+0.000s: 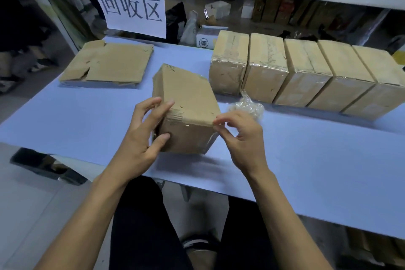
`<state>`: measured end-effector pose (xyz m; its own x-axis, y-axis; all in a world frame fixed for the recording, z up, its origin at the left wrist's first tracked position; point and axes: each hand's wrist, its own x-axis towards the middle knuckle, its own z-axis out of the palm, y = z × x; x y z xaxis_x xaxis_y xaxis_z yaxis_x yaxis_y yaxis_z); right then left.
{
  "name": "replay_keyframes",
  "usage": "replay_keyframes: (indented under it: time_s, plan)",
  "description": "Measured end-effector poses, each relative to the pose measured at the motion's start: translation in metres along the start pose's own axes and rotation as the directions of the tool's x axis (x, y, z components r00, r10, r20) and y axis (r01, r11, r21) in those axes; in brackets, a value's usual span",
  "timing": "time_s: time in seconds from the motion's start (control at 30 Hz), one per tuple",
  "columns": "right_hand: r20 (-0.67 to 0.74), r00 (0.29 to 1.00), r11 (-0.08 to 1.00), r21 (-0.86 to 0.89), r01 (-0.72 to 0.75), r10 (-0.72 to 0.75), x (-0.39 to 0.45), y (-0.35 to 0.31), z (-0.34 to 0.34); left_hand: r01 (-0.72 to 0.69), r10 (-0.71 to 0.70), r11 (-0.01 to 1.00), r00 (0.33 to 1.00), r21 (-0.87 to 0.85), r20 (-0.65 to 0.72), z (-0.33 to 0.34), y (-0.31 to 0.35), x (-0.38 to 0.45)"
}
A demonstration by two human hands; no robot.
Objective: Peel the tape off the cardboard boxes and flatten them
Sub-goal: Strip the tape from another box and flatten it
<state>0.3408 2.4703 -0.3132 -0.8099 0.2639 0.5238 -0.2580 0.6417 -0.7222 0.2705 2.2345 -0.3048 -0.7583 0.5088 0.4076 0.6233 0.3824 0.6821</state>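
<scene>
Cardboard box [186, 103] sitting near the front edge of the blue bench [87, 120], roughly mid-bench, turned at an angle with one corner toward the camera. Left hand [140, 138] wrapped loosely around the near left corner: thumb pressed flat on the front face, fingers [166, 105] spread and curved over the top edge, touching the cardboard. Right hand [241, 136] up at the box's near right top corner, thumb and forefinger pinched together right on that corner, other fingers curled loosely behind. Looks like a bit of clear tape caught in the pinch, but too thin and glossy to say for sure. Scraps of shiny tape visible on the front face and lower right edge of the box.

Crumpled wad of clear tape [247, 105] lying on the bench just behind the right hand. Row of five taped boxes [306, 72] standing side by side, touching, along the back right. Flattened cardboard [107, 64] lying at back left, well apart from the rest. White paper sign [129, 2] with black characters hanging from the shelf frame above the flattened pile.
</scene>
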Motion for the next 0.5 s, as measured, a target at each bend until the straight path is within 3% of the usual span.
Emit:
replay_keyframes:
  time_s: [0.07,0.17,0.23,0.3,0.37,0.5]
  plan:
    - [0.055,0.993,0.98,-0.169,0.109,-0.101,-0.001,0.0,0.008,0.079,-0.079,0.997,0.997,0.004,-0.002,0.003,-0.008,-0.006]
    - [0.095,0.98,0.943,-0.267,0.196,-0.177,-0.002,-0.002,0.017,0.151,-0.147,0.988,0.986,0.043,-0.082,0.007,-0.008,-0.009]
    - [0.143,0.973,0.927,-0.305,0.218,-0.182,0.0,-0.008,0.022,0.125,-0.102,0.975,0.987,0.185,-0.125,0.008,-0.004,-0.004]
    - [0.204,0.966,0.905,-0.362,0.223,-0.156,0.001,-0.016,0.028,0.049,-0.027,0.954,0.996,0.296,-0.08,0.012,-0.001,0.005]
    - [0.243,0.961,0.887,-0.403,0.225,-0.134,0.001,-0.021,0.034,0.029,-0.025,0.961,1.0,0.275,-0.019,0.019,0.003,0.011]
    - [0.264,0.953,0.869,-0.424,0.254,-0.149,0.005,-0.022,0.038,-0.003,0.02,0.96,0.998,0.279,-0.057,0.029,-0.003,0.009]
